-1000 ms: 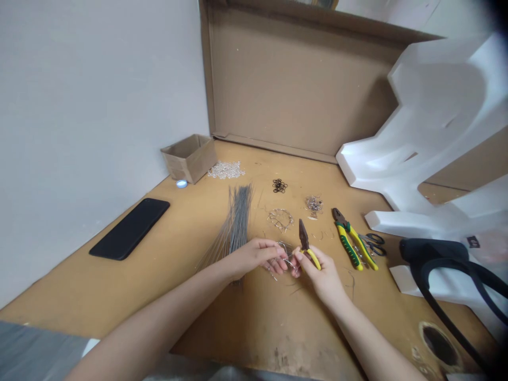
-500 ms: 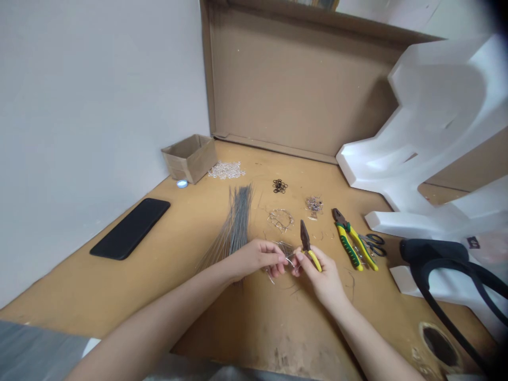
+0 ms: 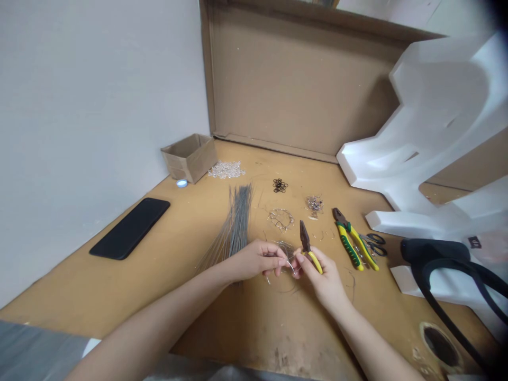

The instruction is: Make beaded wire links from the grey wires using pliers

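Note:
Between the two hands runs a thin, shiny piece of wire [image 3: 291,265], pinched at its left by the fingertips of my left hand [image 3: 266,259]. My right hand [image 3: 320,272] is closed round a pair of pliers [image 3: 305,238] with yellow handles and dark jaws pointing away from me. Its thumb and forefinger also meet at the wire's right end. Just behind the fingers lie loose wire pieces [image 3: 284,246], partly hidden. Beyond them is a ring of wire bits [image 3: 281,219]. A bundle of straight grey wires [image 3: 240,217] lies beside my left hand.
Green-and-yellow pliers [image 3: 349,241] and scissors [image 3: 376,244] lie to the right. Farther back are black rings [image 3: 280,186], small metal parts [image 3: 315,203], clear beads [image 3: 227,169] and a cardboard box [image 3: 189,157]. A black phone [image 3: 130,228] lies left; white foam [image 3: 440,106] stands right.
The wire has turned slightly at my fingertips, its right end now lower. The fingers of my left hand have shifted a little; the pliers stay in my right hand.

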`<state>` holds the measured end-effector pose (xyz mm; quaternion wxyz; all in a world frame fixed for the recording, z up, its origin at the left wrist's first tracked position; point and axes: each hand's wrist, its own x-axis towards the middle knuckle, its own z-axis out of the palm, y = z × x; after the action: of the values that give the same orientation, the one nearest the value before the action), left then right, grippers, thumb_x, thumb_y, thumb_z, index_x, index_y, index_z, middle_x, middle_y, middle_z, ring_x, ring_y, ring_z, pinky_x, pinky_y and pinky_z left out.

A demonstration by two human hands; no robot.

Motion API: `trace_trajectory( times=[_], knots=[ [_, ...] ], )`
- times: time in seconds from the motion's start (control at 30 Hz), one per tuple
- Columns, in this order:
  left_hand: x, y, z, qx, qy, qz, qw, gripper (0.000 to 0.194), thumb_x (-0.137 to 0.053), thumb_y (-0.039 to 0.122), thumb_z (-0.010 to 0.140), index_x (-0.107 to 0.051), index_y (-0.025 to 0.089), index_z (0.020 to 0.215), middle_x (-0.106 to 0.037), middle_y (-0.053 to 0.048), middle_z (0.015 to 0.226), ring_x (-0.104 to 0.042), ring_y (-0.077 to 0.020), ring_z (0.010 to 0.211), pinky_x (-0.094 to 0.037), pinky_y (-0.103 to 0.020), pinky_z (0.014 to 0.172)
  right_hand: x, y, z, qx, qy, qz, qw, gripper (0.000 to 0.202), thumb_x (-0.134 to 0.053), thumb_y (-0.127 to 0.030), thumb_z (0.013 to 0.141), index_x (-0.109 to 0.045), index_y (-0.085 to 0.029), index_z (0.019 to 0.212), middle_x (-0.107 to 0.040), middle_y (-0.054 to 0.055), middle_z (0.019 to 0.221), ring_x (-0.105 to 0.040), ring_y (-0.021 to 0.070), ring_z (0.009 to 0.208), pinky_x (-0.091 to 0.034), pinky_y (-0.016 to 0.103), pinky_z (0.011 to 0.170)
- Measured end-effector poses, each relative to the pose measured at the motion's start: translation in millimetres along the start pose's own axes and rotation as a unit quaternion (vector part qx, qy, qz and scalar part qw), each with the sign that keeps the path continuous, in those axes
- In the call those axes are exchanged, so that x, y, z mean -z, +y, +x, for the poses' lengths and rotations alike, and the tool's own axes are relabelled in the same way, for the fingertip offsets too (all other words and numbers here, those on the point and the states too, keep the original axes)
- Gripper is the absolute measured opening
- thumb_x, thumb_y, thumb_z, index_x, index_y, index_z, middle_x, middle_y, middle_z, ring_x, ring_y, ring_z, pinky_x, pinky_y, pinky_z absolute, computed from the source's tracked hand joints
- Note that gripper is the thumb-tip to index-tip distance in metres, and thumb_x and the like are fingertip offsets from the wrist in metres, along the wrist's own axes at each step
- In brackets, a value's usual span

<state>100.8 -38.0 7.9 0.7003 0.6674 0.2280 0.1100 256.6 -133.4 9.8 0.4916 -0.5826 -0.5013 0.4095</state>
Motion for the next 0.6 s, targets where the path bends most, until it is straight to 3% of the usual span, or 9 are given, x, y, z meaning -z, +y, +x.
trace_trajectory(
  times=[0.1, 0.2, 0.3, 0.4, 0.5, 0.6],
  knots=[
    [1.0, 3, -1, -0.008, 0.004, -0.006, 1.0, 0.023, -0.055, 0.035, 0.075, -0.062, 0.013, 0.077, -0.055, 0.002, 0.058, -0.043, -0.0049, 0.05, -0.034, -0.016, 0.048, 4, 6, 1, 0.01, -0.038, 0.065, 0.997, 0.027, -0.045, -0.041, 0.084, -0.055, -0.017, 0.089, -0.058, 0.003, 0.072, -0.055, 0.0132, 0.059, -0.047, 0.026, 0.057],
    [4.3, 3, -2, -0.022, -0.001, -0.039, 0.999, 0.022, -0.056, 0.033, 0.075, -0.063, 0.012, 0.078, -0.056, 0.002, 0.057, -0.042, -0.0043, 0.048, -0.031, -0.016, 0.046, 14, 12, 5, 0.043, -0.048, 0.119, 0.991, 0.044, -0.026, -0.048, 0.088, -0.053, -0.017, 0.101, -0.06, 0.008, 0.08, -0.057, 0.0164, 0.061, -0.048, 0.028, 0.051],
    [10.4, 1, -3, -0.044, -0.003, -0.11, 0.993, 0.021, -0.059, 0.03, 0.074, -0.063, 0.01, 0.076, -0.058, 0.0, 0.056, -0.04, -0.0035, 0.045, -0.028, -0.016, 0.044, 31, 10, 8, 0.071, -0.018, -0.026, 0.997, 0.032, -0.037, -0.04, 0.087, -0.053, -0.019, 0.105, -0.06, 0.008, 0.087, -0.057, 0.0165, 0.068, -0.048, 0.029, 0.058],
    [17.6, -2, -3, -0.06, -0.008, -0.188, 0.98, 0.019, -0.061, 0.028, 0.073, -0.063, 0.01, 0.074, -0.057, 0.001, 0.052, -0.04, -0.0033, 0.042, -0.026, -0.017, 0.042, 45, 2, 10, 0.168, -0.013, -0.224, 0.96, 0.021, -0.054, -0.03, 0.08, -0.058, -0.021, 0.098, -0.059, 0.006, 0.085, -0.055, 0.0166, 0.072, -0.046, 0.029, 0.067],
    [22.5, -5, -3, -0.057, -0.038, -0.233, 0.97, 0.02, -0.063, 0.029, 0.072, -0.063, 0.009, 0.073, -0.055, 0.001, 0.048, -0.038, -0.003, 0.039, -0.024, -0.017, 0.04, 52, -2, 10, 0.244, -0.037, -0.294, 0.923, 0.024, -0.055, -0.024, 0.078, -0.058, -0.021, 0.102, -0.058, 0.006, 0.09, -0.056, 0.0168, 0.077, -0.046, 0.03, 0.07],
    [23.5, -6, -3, -0.04, -0.068, -0.247, 0.966, 0.02, -0.064, 0.029, 0.071, -0.062, 0.009, 0.072, -0.053, 0.002, 0.047, -0.037, -0.0026, 0.037, -0.022, -0.017, 0.039, 52, -1, 9, 0.276, -0.053, -0.324, 0.903, 0.03, -0.056, -0.021, 0.077, -0.056, -0.022, 0.107, -0.056, 0.008, 0.094, -0.055, 0.0182, 0.084, -0.046, 0.033, 0.074]
  ],
)
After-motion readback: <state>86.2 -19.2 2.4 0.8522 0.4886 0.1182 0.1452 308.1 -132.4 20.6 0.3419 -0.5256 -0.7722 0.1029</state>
